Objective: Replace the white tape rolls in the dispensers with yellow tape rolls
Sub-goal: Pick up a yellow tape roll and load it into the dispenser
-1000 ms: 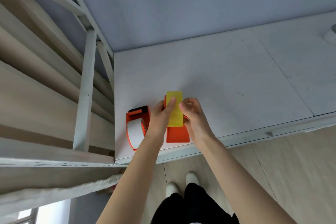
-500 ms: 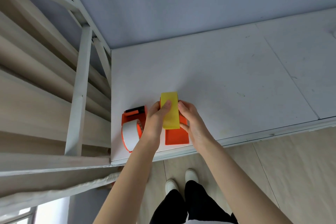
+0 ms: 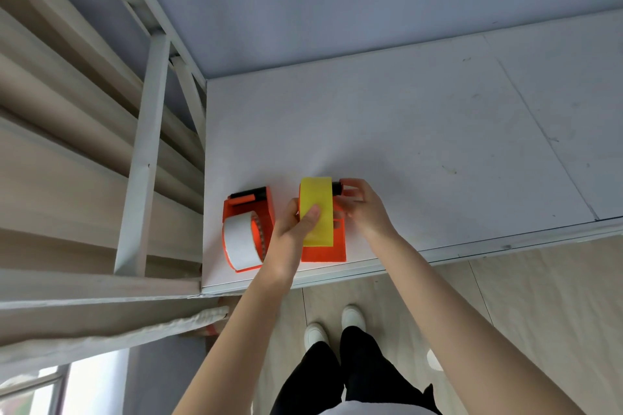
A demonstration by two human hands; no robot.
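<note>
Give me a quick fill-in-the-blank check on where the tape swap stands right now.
1. The left dispenser holds a ____ roll.
2. The left hand rests its thumb on the ____ roll.
3. The right hand reaches toward the ____ end of the right dispenser.
4. Both dispensers are ____ in colour.

Missing words: white; yellow; far; orange
</note>
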